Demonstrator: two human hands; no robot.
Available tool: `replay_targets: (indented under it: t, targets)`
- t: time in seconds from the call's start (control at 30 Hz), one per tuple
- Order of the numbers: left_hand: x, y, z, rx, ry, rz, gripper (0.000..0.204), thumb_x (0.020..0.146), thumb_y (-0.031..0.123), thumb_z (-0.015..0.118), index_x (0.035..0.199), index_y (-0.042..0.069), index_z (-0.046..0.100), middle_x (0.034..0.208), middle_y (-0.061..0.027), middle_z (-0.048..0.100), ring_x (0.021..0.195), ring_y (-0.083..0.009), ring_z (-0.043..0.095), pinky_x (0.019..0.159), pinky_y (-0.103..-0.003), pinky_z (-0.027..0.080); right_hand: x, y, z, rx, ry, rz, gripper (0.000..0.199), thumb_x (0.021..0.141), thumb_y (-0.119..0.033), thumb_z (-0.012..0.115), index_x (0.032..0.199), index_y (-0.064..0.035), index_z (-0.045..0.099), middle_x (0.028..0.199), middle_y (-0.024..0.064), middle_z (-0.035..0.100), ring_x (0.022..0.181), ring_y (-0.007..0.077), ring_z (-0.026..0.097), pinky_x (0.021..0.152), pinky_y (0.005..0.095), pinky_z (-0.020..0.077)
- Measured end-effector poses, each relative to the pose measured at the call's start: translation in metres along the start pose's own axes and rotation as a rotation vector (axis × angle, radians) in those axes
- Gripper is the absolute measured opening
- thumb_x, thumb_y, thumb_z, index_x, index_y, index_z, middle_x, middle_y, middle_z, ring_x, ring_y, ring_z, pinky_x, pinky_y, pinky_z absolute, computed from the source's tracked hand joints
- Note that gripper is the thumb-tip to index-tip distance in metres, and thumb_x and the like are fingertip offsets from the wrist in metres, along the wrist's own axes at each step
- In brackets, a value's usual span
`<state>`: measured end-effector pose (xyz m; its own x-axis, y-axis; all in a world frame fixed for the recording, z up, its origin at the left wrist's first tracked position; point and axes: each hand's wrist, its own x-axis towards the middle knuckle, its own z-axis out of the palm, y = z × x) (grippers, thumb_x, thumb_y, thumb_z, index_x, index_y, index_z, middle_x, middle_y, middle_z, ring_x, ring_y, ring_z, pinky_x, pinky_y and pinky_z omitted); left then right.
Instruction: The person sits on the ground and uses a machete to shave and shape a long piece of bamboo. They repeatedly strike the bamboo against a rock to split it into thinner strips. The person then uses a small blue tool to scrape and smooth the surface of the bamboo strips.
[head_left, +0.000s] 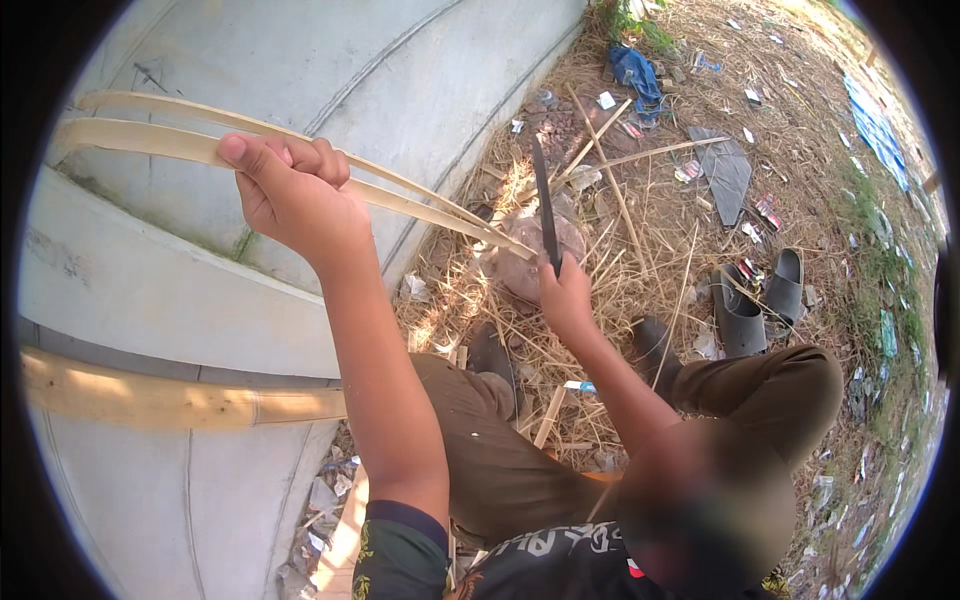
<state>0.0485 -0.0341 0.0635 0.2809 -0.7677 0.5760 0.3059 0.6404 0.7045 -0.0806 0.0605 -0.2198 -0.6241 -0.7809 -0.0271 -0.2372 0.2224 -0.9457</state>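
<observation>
My left hand is raised on the left, its fingers closed round a long, pale bamboo strip. A second thin strip runs alongside it, and the two draw together toward the right. Their right-hand ends come down over a round, brownish block on the ground, close to my right hand. That hand grips the handle of a long, dark-bladed knife. The blade points up and away from me, just beyond the strips' ends. Whether it touches the strips I cannot tell.
A pale concrete wall stands on the left, with a bamboo pole along it. Shavings and loose strips litter the ground. Dark sandals, a broken grey slab and a blue cloth lie to the right.
</observation>
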Motion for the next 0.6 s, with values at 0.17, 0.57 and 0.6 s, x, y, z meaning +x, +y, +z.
replay_targets:
  t: [0.17,0.57,0.6]
  targets:
    - [0.005,0.003,-0.024,0.041,0.065,0.03,0.066,0.096,0.07,0.052,0.072,0.016,0.022,0.06,0.0041,0.014,0.053,-0.0114,0.013,0.049,-0.03,0.013,0.021,-0.132,-0.078,0.463,0.358,-0.226,0.023,0.104,-0.023,0.054,0.095,-0.0022,0.049,0.069,0.0079,0.052,0.058,0.0128,0.052,0.054,0.0341,0.0418]
    - [0.002,-0.001,-0.012,-0.015,-0.037,0.061,0.064,0.099,0.066,0.051,0.07,0.016,0.022,0.058,0.0042,0.014,0.051,-0.0113,0.013,0.049,-0.029,0.014,0.042,-0.132,-0.082,0.549,-0.181,0.057,0.025,0.104,-0.025,0.055,0.087,-0.0111,0.044,0.063,-0.0058,0.041,0.045,0.0046,0.038,0.039,0.0241,0.0317]
    - [0.002,-0.001,-0.012,-0.007,-0.01,0.057,0.064,0.099,0.066,0.051,0.07,0.016,0.022,0.058,0.0042,0.015,0.051,-0.0113,0.014,0.049,-0.029,0.014,0.047,-0.15,-0.1,0.66,-0.078,-0.118,0.024,0.104,-0.025,0.055,0.087,-0.0114,0.044,0.063,-0.006,0.041,0.045,0.0047,0.038,0.039,0.0243,0.0316]
